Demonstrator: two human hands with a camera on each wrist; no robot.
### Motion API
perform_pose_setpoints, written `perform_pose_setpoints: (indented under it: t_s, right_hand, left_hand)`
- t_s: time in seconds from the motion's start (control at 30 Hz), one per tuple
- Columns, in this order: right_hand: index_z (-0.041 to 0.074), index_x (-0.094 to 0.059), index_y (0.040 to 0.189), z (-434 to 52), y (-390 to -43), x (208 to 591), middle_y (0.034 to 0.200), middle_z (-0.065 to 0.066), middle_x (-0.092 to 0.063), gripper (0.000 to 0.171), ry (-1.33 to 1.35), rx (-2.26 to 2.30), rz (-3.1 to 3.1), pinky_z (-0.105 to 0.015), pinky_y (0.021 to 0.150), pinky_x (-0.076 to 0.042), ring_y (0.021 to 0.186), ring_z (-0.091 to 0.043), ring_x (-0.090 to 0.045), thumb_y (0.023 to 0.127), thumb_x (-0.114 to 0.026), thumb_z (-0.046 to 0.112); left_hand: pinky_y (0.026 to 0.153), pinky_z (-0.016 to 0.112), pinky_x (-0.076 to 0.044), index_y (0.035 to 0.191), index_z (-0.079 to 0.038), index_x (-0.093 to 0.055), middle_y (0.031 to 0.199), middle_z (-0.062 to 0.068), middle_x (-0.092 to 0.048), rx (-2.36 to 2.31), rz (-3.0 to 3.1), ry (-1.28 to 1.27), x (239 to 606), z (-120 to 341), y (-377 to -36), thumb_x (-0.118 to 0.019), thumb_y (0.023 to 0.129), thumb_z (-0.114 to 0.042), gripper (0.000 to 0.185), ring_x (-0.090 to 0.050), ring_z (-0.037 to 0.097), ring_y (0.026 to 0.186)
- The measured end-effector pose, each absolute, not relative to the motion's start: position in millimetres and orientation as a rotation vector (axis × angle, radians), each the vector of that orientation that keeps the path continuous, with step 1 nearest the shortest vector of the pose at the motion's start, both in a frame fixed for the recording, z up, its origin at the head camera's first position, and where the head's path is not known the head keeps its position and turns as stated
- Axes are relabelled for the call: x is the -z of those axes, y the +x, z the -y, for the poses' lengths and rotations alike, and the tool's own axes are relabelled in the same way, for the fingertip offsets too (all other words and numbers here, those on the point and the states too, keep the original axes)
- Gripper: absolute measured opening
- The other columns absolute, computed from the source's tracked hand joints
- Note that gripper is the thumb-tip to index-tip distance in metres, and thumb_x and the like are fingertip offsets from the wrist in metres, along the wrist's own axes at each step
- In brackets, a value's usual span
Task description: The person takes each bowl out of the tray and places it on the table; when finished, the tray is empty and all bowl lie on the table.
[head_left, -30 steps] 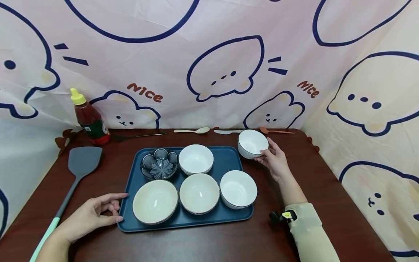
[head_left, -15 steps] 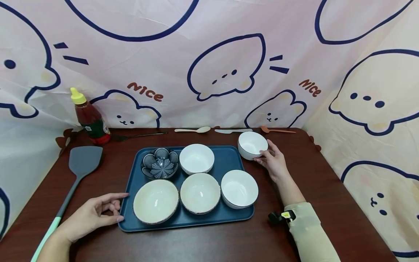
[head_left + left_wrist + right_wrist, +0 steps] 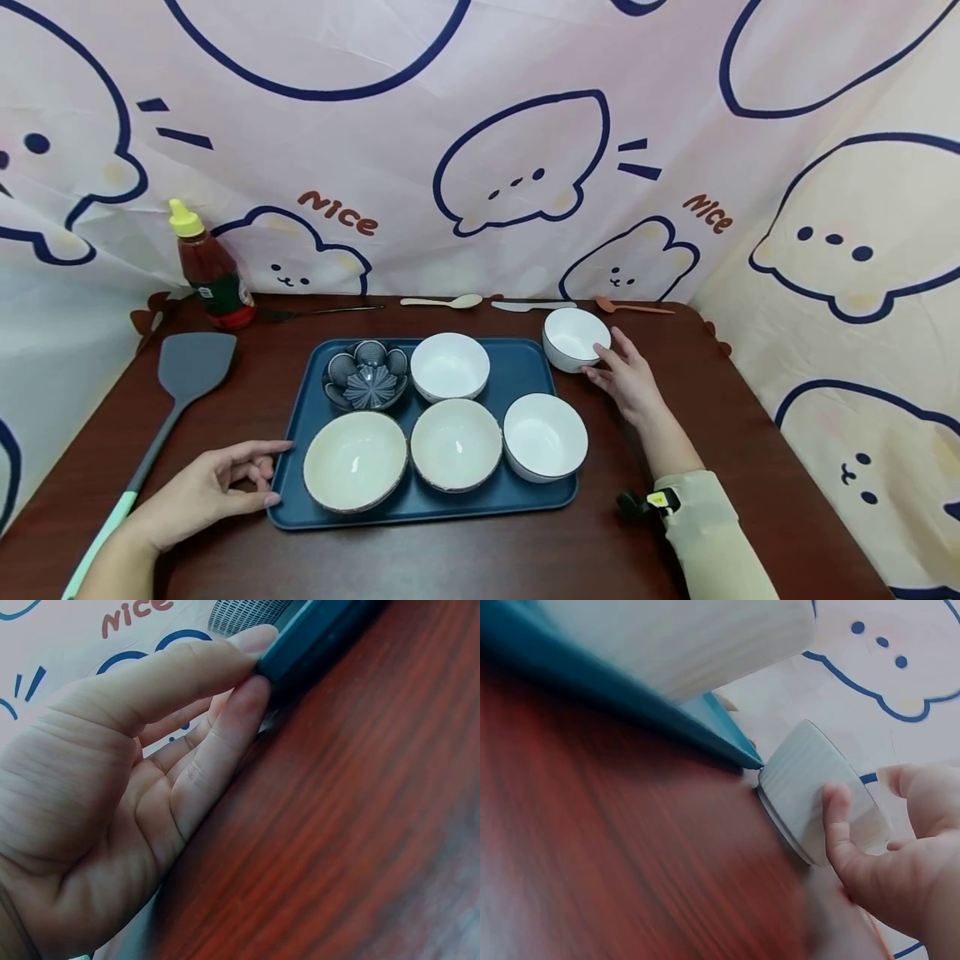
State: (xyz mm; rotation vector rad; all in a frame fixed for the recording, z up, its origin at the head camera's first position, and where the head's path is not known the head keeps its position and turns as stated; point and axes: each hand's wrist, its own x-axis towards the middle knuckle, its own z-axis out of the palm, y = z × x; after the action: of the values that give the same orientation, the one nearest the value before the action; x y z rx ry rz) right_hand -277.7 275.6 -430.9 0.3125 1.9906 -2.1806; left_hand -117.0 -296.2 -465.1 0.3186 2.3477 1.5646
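While a grey spatula with a mint-green handle (image 3: 197, 367) is lying near the left edge of the dark brown wood-grain surface (image 3: 375, 567), your left hand (image 3: 197, 498) is pinching the left edge of the blue rectangular tray (image 3: 527, 367), thumb closed against finger. Upon it are sitting a dark petal-shaped bowl (image 3: 369, 386), two round cream bowls (image 3: 356, 461) and two round white bowls (image 3: 546, 437). Just outside its far right corner, a round white dark-rimmed bowl (image 3: 573, 336) is occupying the surface's far side; your right hand (image 3: 632, 387) is resting its thumb against the wall, fingers loosely parted, its grip uncertain.

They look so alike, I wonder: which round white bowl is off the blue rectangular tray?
The round white dark-rimmed bowl at the right hand, just outside the tray; all others stand on it.
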Motion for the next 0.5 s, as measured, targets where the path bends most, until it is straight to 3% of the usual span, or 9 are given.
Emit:
perform_pose_setpoints:
  t_s: [0.3, 0.5]
  right_hand:
    - [0.019, -0.01, 0.162, -289, -251, 412, 0.133, -0.014, -0.044, 0.071, 0.136, 1.968, -2.177, -0.024, 0.084, -0.056, 0.089, -0.01, -0.071, 0.105, -0.052, 0.022]
    - [0.019, -0.017, 0.161, -296, -233, 395, 0.131, -0.008, -0.049, 0.068, 0.053, 1.887, -2.148, -0.024, 0.087, -0.056, 0.094, -0.011, -0.071, 0.104, -0.053, 0.031]
  left_hand:
    - [0.07, 0.025, -0.052, 0.142, 0.004, -0.047, 0.097, 0.01, -0.059, -1.547, -2.351, 0.328, 464, 296, -115, -0.077, 0.087, -0.016, 0.066, -0.062, 0.013, 0.082]
    - [0.07, 0.025, -0.052, 0.142, 0.004, -0.047, 0.096, 0.011, -0.058, -1.568, -2.352, 0.348, 462, 297, -115, -0.077, 0.087, -0.015, 0.065, -0.061, 0.013, 0.082]
